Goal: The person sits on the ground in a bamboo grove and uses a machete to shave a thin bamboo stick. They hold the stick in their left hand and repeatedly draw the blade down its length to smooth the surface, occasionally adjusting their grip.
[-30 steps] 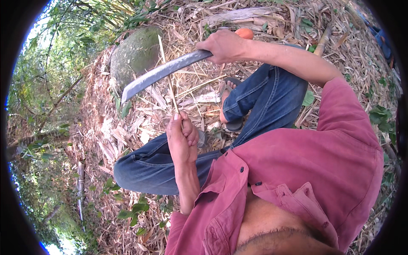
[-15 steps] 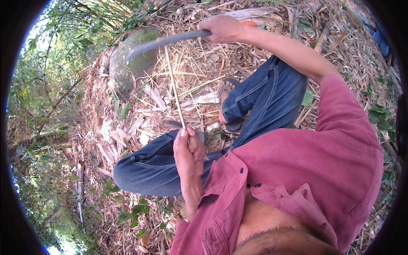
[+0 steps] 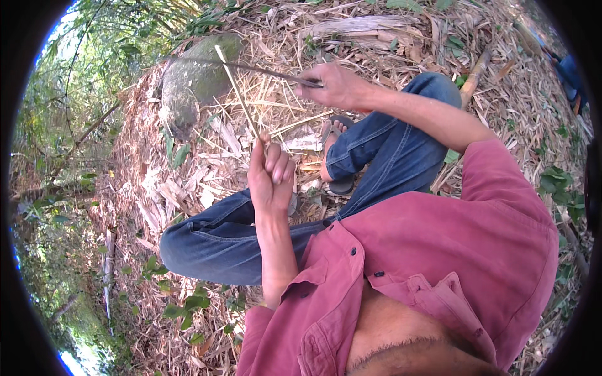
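Observation:
My left hand (image 3: 271,174) is closed round the lower end of a thin pale stick (image 3: 242,100), which slants up and away to the left. Gripped in my right hand (image 3: 335,88) is a long dark machete-like blade (image 3: 269,73), seen nearly edge-on and pointing left. The blade crosses the stick just below its far tip; whether the two touch I cannot tell. Behind them a mossy, rounded rock (image 3: 191,84) rises from the ground. My fingers hide the handle and the stick's near end.
My bent legs in blue jeans (image 3: 389,147) lie between my arms, with a sandalled foot (image 3: 338,128) near the middle. Pale shavings and dry bamboo litter (image 3: 282,103) cover the ground. A flat piece of weathered wood (image 3: 360,26) lies beyond my right hand. Green foliage (image 3: 69,156) stands at left.
My left hand has moved away from my body, carrying the stick farther toward the rock. My right hand has come nearer, and the blade has turned from a broad curve to a thin line.

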`<state>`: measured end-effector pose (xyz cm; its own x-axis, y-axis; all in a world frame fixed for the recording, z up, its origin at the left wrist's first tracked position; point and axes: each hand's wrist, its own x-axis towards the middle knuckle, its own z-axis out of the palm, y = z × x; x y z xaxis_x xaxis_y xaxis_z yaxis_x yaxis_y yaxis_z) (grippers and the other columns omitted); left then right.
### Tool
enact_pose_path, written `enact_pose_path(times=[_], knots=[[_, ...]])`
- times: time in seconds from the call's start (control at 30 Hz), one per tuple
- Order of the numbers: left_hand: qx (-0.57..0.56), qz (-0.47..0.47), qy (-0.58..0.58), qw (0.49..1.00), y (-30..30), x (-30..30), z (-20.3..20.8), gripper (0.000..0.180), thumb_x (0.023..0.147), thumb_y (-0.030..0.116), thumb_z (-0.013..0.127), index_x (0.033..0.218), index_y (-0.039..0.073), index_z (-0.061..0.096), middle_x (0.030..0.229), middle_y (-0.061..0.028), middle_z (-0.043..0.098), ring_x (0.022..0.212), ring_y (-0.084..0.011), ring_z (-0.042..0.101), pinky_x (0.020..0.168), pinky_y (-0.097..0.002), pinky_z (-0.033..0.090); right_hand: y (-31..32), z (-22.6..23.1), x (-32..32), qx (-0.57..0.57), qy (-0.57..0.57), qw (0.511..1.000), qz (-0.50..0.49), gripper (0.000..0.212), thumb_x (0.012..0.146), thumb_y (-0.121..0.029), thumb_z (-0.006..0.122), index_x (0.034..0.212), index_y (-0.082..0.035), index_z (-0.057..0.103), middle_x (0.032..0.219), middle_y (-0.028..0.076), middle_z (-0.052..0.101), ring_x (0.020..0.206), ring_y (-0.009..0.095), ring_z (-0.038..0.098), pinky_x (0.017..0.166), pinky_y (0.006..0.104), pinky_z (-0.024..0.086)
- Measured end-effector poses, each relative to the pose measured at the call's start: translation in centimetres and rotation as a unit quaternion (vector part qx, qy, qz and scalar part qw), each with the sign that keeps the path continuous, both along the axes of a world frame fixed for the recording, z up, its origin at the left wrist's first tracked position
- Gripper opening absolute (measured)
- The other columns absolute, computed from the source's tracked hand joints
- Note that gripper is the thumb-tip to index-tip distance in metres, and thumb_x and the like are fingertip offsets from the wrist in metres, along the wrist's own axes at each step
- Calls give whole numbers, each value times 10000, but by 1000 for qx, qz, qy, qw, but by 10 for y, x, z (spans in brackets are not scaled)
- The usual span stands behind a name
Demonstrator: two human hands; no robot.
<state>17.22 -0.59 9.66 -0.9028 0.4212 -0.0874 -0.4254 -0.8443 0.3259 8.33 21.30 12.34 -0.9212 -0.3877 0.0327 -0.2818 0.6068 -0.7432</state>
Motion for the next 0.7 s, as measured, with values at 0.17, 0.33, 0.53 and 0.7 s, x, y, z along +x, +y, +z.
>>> enact_pose_path(times=[0.17,0.33,0.53,0.7], knots=[[-121,90,-10,989,15,-29,-22,278,991,241,446,1205,67,484,1086,-46,577,1064,-167,538,964,-372,430,-16,0,34,-212,-123,969,-36,298,920,-315,581,829,-32,610,594,6,570,505,58,514,470,244,414],[-189,152,-15,970,43,-40,-14,336,986,257,455,1255,56,446,1302,-101,493,1217,-238,466,1018,-408,409,-16,-7,51,-191,-103,975,-45,309,906,-292,583,822,-5,661,660,32,645,553,87,572,514,253,458],[-199,171,22,965,61,-45,-20,365,986,291,453,1244,32,441,1316,-164,481,1221,-256,468,1010,-396,412,-19,-17,57,-230,-94,966,-67,243,877,-235,598,878,-3,669,634,36,637,543,88,572,518,264,463],[-359,117,28,925,52,-36,-3,336,989,271,451,1210,20,489,1171,-162,576,1090,-232,561,931,-370,446,-2,-13,39,-188,-104,975,-57,217,879,-210,587,891,-2,645,635,29,615,539,85,563,520,254,461]])
